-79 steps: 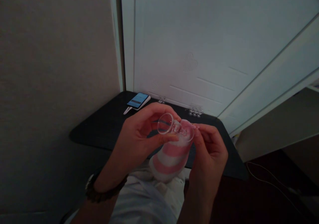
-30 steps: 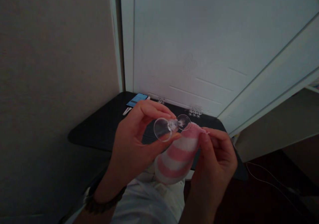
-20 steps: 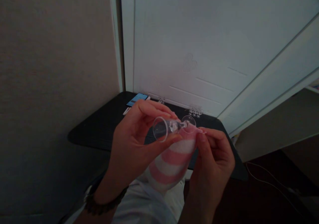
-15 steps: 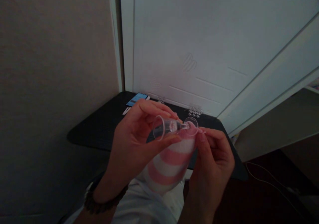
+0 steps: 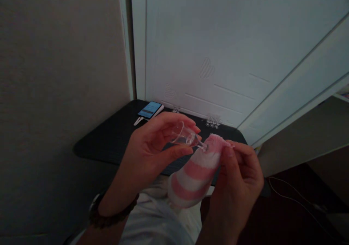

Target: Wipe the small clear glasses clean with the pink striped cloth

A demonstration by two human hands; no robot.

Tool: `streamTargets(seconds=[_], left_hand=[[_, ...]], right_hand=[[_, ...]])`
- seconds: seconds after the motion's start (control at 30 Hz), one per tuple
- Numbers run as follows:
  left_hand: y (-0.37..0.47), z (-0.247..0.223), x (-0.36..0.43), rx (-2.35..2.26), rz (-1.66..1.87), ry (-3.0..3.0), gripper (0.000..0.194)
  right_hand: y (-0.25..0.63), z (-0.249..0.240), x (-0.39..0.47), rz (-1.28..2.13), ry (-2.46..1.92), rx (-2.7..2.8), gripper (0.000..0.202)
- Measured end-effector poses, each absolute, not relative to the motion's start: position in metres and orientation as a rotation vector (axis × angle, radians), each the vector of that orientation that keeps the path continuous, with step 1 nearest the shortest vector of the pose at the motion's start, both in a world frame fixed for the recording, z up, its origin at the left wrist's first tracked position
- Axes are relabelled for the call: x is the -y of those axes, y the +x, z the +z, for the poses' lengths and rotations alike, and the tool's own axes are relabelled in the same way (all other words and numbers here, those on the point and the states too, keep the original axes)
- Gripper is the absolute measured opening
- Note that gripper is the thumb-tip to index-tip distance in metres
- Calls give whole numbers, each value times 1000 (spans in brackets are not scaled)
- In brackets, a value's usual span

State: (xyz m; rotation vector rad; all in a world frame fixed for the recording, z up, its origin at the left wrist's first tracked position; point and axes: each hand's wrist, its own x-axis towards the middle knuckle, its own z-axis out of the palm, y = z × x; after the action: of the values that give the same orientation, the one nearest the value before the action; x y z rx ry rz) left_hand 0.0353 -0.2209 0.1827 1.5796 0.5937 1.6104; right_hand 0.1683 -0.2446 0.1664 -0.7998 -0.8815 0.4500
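A small clear stemmed glass (image 5: 187,137) lies tilted on its side in my left hand (image 5: 149,147), its bowl between thumb and fingers and its foot end pointing right. My right hand (image 5: 241,168) pinches the top edge of a fuzzy pink-and-white striped cloth (image 5: 200,171), which hangs down toward my lap. The pink top of the cloth meets the end of the glass's stem and hides most of its foot.
On the dark table (image 5: 109,139), a phone (image 5: 149,109) with a lit screen lies at the back left beside a white object (image 5: 138,121). Several small clear glasses (image 5: 213,121) stand along the back, by a white panel (image 5: 185,37). A thin cable (image 5: 294,193) runs at the lower right.
The glass's foot, uncovered before, is now mostly behind the cloth. My right hand and the cloth have shifted slightly right. The glass has tilted a little more, with its foot end lower.
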Motion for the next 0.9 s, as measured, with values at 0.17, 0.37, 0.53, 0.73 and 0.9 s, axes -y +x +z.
streamTargets(seconds=[0.17,0.37,0.53,0.73,0.9], left_hand=[[35,185,220,-663,1608,1619,26],[36,182,220,-790,1651,1636,25],[38,182,222,-797,1670,1624,26],[38,183,220,-776,1743,1539,27],[38,184,221,-667,1738,1440,28]], right_hand=[[169,167,246,461,-778,887,8],[169,166,246,473,-764,919,10],[165,167,248,522,-807,970,8],[169,165,248,556,-874,1005,6],[173,164,247,561,-888,1015,6]])
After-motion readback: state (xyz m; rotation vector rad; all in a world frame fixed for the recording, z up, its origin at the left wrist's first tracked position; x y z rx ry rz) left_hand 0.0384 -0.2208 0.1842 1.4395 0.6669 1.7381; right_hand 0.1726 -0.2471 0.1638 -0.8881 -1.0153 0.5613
